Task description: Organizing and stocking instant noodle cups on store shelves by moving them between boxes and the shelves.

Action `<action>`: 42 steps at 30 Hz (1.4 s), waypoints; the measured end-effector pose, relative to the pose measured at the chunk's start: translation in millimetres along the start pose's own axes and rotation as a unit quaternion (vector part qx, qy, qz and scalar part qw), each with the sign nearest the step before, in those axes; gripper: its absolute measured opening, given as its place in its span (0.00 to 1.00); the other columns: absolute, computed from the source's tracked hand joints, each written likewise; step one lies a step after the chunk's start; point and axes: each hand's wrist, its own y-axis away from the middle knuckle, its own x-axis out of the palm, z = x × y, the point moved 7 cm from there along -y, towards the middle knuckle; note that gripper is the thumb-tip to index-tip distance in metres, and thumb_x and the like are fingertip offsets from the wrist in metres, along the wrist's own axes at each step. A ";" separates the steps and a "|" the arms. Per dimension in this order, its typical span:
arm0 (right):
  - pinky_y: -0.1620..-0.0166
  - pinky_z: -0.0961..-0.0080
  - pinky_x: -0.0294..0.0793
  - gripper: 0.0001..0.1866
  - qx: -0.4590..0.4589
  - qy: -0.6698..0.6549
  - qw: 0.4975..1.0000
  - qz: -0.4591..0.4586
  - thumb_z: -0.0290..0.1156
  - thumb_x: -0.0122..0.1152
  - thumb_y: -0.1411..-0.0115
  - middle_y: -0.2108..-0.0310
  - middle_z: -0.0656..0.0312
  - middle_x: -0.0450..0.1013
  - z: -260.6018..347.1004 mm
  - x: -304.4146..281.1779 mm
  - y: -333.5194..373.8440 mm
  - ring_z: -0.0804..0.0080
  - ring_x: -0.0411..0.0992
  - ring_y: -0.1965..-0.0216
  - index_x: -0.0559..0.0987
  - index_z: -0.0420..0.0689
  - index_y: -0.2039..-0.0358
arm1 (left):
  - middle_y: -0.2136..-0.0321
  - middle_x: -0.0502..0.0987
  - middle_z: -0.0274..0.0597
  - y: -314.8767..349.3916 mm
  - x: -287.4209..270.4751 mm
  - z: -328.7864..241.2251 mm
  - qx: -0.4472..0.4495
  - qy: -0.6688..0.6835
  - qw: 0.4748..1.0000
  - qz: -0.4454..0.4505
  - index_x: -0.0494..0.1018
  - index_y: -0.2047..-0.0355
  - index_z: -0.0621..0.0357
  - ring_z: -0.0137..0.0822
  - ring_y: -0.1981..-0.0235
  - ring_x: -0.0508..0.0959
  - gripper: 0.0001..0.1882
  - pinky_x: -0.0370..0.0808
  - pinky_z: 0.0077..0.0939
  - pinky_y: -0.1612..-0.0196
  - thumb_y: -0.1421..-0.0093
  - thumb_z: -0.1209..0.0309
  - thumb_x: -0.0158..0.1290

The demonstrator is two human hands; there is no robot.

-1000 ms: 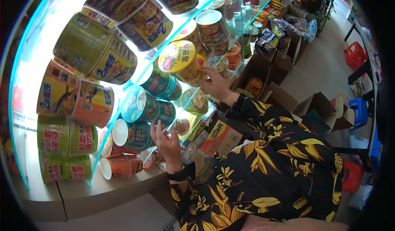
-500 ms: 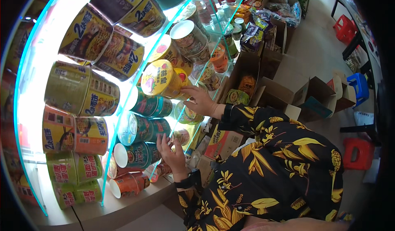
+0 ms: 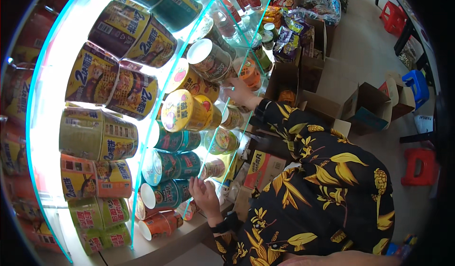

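Note:
My right hand (image 3: pixel 241 94) reaches over the glass shelf to the lower end of a brown instant noodle cup (image 3: pixel 214 61) with a white lid. Its fingers are extended and slightly bent, not wrapped around the cup; whether they touch it is hard to tell. An orange cup (image 3: pixel 249 74) is close beside that hand. Below it, a yellow noodle cup (image 3: pixel 189 110) lies on its side with its lid outward. My left hand (image 3: pixel 207 198) is held open at the ends of the teal noodle cups (image 3: pixel 175 166), with its fingers apart and nothing in them.
Larger noodle tubs (image 3: pixel 102 133) are stacked on the shelf at left, behind a glass edge (image 3: pixel 156 119). Snack bags (image 3: pixel 286 41) and open cardboard boxes (image 3: pixel 367 107) line the right. Red stools (image 3: pixel 419 167) and a blue stool (image 3: pixel 417 88) stand farther right.
My right hand has moved from the yellow cup's end up to the brown cup. The yellow cup rests lower among the others. My left hand stays by the teal cups, and the view has shifted.

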 end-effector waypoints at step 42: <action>0.52 0.68 0.66 0.24 0.129 -0.152 0.960 0.195 0.45 0.47 0.41 0.56 0.49 0.72 -15.1 71.9 22.1 0.54 0.69 0.54 0.73 0.38 0.54 | 0.55 0.70 0.49 -0.7 47.7 1.6 -0.049 0.009 0.994 0.096 0.68 0.53 0.63 0.39 0.62 0.75 0.19 0.74 0.27 0.63 0.45 0.72 0.53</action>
